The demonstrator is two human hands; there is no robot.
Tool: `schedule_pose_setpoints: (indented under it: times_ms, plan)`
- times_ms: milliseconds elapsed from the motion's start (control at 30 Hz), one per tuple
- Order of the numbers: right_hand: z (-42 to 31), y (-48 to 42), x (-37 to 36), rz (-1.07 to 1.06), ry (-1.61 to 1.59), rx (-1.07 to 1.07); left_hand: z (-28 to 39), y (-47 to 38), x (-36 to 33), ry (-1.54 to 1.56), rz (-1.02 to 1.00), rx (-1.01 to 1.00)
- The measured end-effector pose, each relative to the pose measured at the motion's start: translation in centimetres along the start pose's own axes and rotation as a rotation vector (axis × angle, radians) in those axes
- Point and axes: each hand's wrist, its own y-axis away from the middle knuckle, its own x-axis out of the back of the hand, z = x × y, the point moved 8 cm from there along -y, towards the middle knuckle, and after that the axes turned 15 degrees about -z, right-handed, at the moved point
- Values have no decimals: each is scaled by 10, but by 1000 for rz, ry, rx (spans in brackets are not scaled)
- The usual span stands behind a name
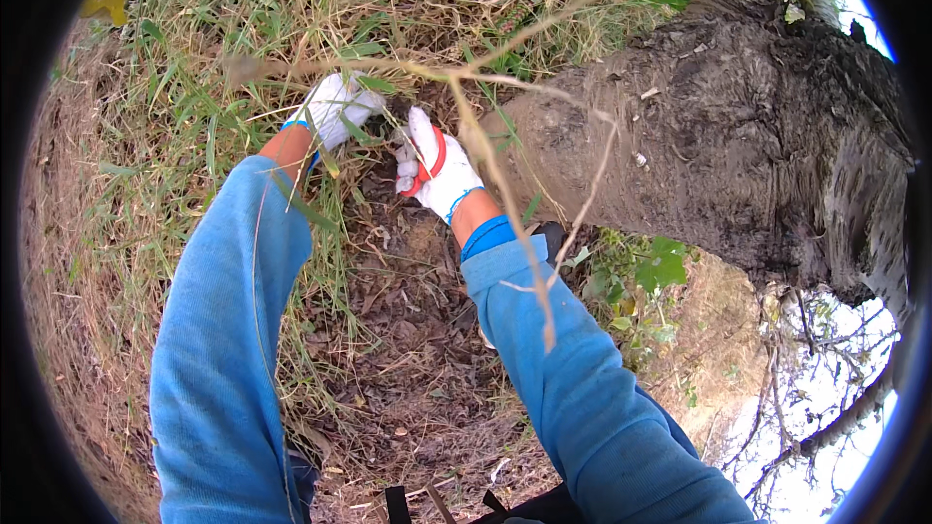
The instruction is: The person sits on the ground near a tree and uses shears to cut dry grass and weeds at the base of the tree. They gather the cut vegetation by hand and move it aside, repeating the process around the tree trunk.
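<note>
My left hand point(337, 110), in a white knit glove with a blue cuff, is curled around grass point(355, 132) near the ground; blades hide parts of its fingers. Just to its right, my right hand point(450, 178) wears a matching glove. It grips the red looped handles point(440, 151) of a cutting tool, apparently scissors or shears. The tool's blades are hidden among the stems and dark soil, so whether they touch the grass cannot be told.
A thick tree trunk point(677, 131) leans across the right side, close to my right hand. A thin dry forked branch point(466, 76) hangs in front of both hands. Leaf litter point(415, 320) covers the ground below, and broad green leaves point(661, 264) grow under the trunk.
</note>
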Motion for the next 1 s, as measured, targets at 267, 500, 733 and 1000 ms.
schedule_pose_setpoints:
  times_ms: [267,500,733,1000]
  plan:
    - [3,19,-8,-58,19,25,3,7,20,-12,109,139]
    - [-42,-29,-17,-65,73,-12,28,11,13,-368,-25,116]
    - [-72,-66,-4,79,274,85,23,16,10,-347,-29,223]
    - [-37,-25,-21,-108,183,-78,-43,154,53,-17,52,236]
